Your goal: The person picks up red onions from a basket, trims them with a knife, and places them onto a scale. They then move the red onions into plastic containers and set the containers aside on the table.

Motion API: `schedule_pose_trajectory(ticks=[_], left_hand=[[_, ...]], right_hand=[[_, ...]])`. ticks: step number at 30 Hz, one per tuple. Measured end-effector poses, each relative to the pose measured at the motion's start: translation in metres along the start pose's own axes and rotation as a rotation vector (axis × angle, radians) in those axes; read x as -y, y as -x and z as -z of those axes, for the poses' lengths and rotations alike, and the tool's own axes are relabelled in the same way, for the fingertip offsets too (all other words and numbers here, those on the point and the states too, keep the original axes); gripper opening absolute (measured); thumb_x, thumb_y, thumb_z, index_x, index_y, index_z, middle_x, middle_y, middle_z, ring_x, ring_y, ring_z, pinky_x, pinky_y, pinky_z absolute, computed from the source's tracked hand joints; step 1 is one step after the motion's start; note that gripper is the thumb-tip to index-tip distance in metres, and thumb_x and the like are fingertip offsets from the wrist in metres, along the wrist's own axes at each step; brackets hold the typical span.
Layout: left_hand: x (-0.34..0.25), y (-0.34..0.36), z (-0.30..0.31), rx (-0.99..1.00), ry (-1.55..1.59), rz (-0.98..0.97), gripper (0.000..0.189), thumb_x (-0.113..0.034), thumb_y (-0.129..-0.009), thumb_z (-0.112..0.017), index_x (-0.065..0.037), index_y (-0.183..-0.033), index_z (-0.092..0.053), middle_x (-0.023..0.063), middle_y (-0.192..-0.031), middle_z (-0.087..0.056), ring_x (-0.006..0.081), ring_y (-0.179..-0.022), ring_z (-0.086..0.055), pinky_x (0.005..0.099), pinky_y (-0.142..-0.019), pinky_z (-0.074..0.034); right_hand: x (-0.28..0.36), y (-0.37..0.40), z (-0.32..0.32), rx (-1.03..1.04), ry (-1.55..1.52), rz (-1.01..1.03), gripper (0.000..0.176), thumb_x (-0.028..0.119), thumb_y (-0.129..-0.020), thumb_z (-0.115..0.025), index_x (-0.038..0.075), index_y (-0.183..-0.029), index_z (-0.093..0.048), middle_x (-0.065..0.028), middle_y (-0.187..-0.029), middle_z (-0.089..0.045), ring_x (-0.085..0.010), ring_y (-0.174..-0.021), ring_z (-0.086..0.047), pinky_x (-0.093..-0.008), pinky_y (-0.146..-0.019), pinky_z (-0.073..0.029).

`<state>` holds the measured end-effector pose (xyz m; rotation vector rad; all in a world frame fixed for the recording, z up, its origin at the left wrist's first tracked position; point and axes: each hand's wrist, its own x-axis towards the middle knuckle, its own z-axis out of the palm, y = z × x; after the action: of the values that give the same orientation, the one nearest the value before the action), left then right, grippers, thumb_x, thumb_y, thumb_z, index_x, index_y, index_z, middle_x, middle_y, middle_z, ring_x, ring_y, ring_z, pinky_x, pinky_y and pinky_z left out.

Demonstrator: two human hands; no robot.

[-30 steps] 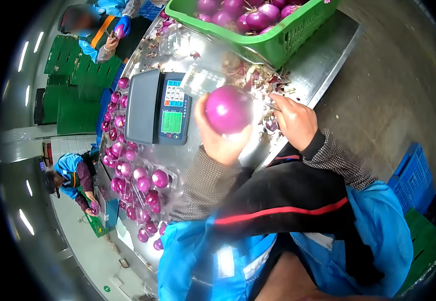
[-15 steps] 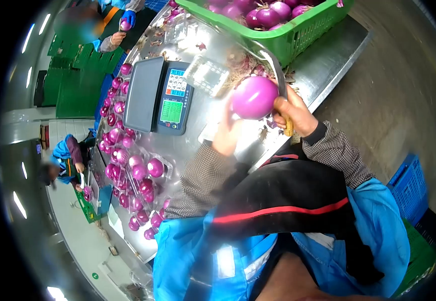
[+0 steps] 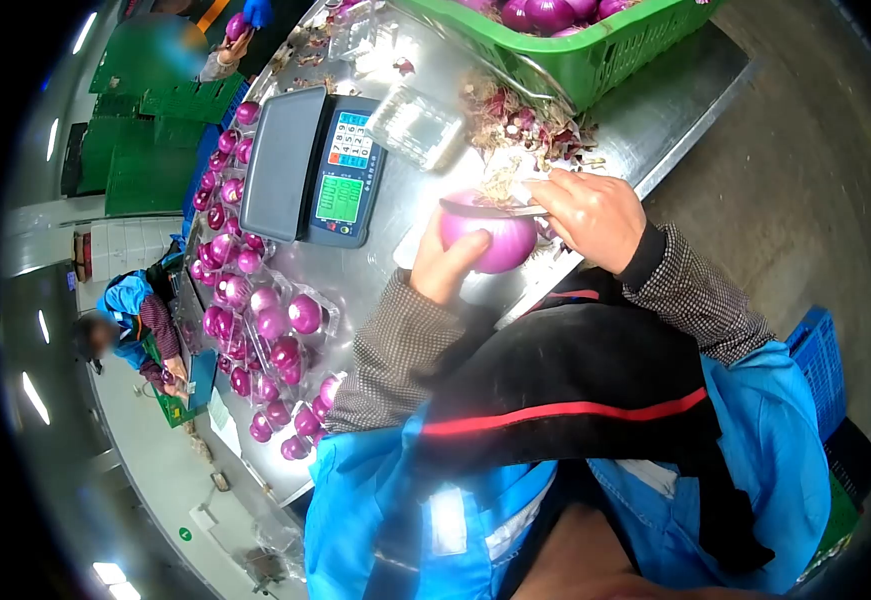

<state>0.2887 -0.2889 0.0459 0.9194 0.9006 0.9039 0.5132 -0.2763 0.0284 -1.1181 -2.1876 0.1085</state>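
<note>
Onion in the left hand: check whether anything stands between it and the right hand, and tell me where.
Yes, the knife: the right hand grips it, and its blade reaches across the far side of the onion. Nothing visible separates the left hand from the onion.

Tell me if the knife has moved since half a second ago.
Yes, the knife has swung away from the crate, its blade now across the onion.

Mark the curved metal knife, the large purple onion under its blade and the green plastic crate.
Curved metal knife [image 3: 477, 211]: head view, middle of blade.
Large purple onion [image 3: 509, 243]: head view, side of its skin.
Green plastic crate [image 3: 610, 68]: head view, outer side wall.
</note>
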Motion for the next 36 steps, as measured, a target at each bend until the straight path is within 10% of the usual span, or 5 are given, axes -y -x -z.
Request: schedule_pose_trajectory(ticks=[11, 17, 19, 29, 36], left_hand=[[-0.008, 0.0, 0.019, -0.039, -0.096, -0.031, 0.078, -0.033, -0.075, -0.072, 0.001, -0.138, -0.039, 0.0184, -0.128, -0.053, 0.0305, -0.118, -0.055, 0.0438, -0.099, -0.047], [0.015, 0.001, 0.01, -0.064, -0.708, -0.232, 0.083, -0.021, -0.069, -0.085, -0.004, -0.136, -0.039, 0.0186, -0.127, -0.053, 0.0296, -0.116, -0.058, 0.0401, -0.095, -0.049], [0.012, 0.009, 0.008, -0.044, -1.226, -0.359, 0.091, -0.018, -0.059, -0.088, -0.002, -0.135, -0.043, 0.0224, -0.128, -0.047, 0.0357, -0.116, -0.054, 0.0418, -0.097, -0.048], [0.06, 0.056, 0.109, -0.431, -1.431, -0.32, 0.083, -0.024, -0.058, -0.087, -0.001, -0.128, -0.048, 0.02, -0.119, -0.05, 0.0385, -0.106, -0.056, 0.0431, -0.09, -0.051], [0.092, 0.041, 0.171, -0.25, -1.61, -0.215, 0.077, -0.028, -0.069, -0.081, -0.001, -0.134, -0.048, 0.0241, -0.115, -0.058, 0.0413, -0.109, -0.055, 0.0475, -0.094, -0.046]], right_hand=[[-0.042, 0.035, -0.029, 0.039, -0.243, -0.433, 0.031, 0.018, -0.092, -0.06, 0.008, -0.121, -0.063, -0.0157, -0.107, -0.069, -0.0313, -0.092, -0.068, -0.0359, -0.078, -0.055], [0.004, 0.022, -0.049, 0.45, -1.591, -0.985, 0.046, 0.042, -0.099, -0.055, 0.002, -0.121, -0.051, 0.0032, -0.065, -0.047, -0.0041, -0.049, -0.04, -0.021, -0.043, -0.034], [0.006, 0.023, -0.054, 0.474, -1.436, -0.881, 0.046, 0.037, -0.097, -0.06, 0.001, -0.123, -0.051, 0.0, -0.085, -0.057, -0.0052, -0.057, -0.048, -0.0215, -0.047, -0.039], [0.01, 0.052, -0.125, 0.408, -1.079, -0.588, 0.023, 0.018, -0.098, -0.056, 0.001, -0.113, -0.057, -0.0005, -0.073, -0.055, -0.008, -0.068, -0.053, -0.0257, -0.064, -0.046], [0.01, 0.026, -0.082, 0.522, -1.025, -0.701, 0.027, 0.024, -0.096, -0.06, 0.001, -0.111, -0.061, 0.0003, -0.07, -0.055, -0.0082, -0.064, -0.053, -0.0272, -0.06, -0.044]])
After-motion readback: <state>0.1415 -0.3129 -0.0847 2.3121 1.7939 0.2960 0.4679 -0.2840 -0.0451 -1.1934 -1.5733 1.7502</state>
